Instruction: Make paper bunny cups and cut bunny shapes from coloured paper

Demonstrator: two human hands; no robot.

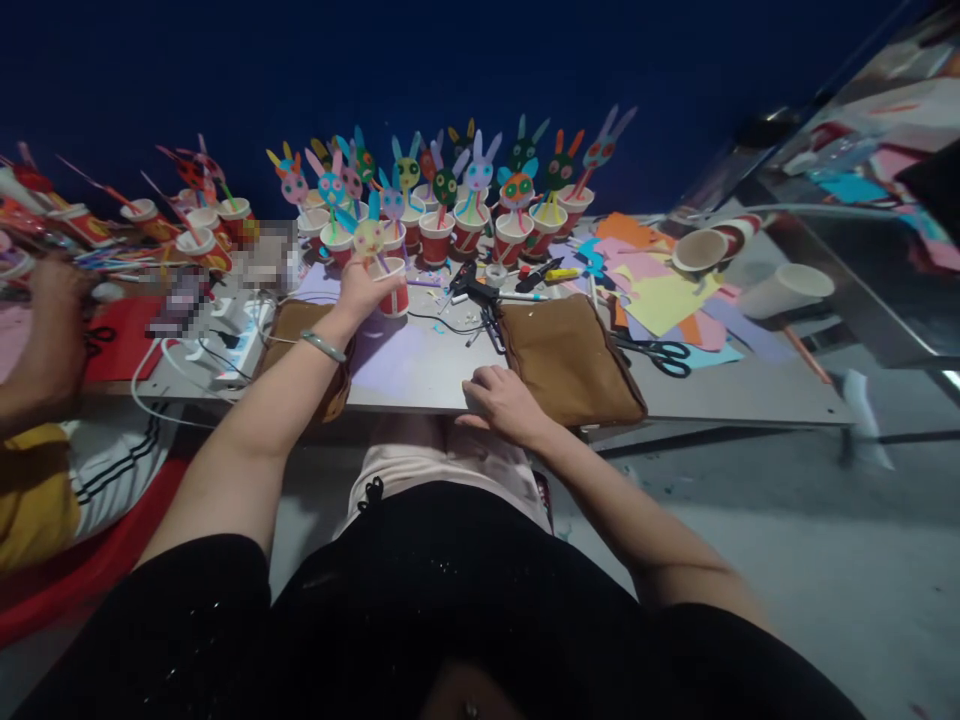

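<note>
My left hand (362, 292) is closed around a red and white paper cup (393, 298) at the front of a group of cups. A yellow rabbit head with blue and yellow ears (369, 238) rises from that cup. Loosely curled at the table's front edge, my right hand (506, 402) holds nothing that I can see. It lies beside a brown cloth pad (574, 360). Behind it is a black glue gun (474, 288). Several more cups with paper rabbits (514, 240) stand along the back.
Coloured paper sheets (660, 300) and black scissors (664, 355) lie to the right, near a tipped paper cup (701, 250) and a plain white cup (795, 290). On the left are a white power strip (244, 345), cables and another person's arm (52, 330). A dark blue wall (450, 60) stands behind.
</note>
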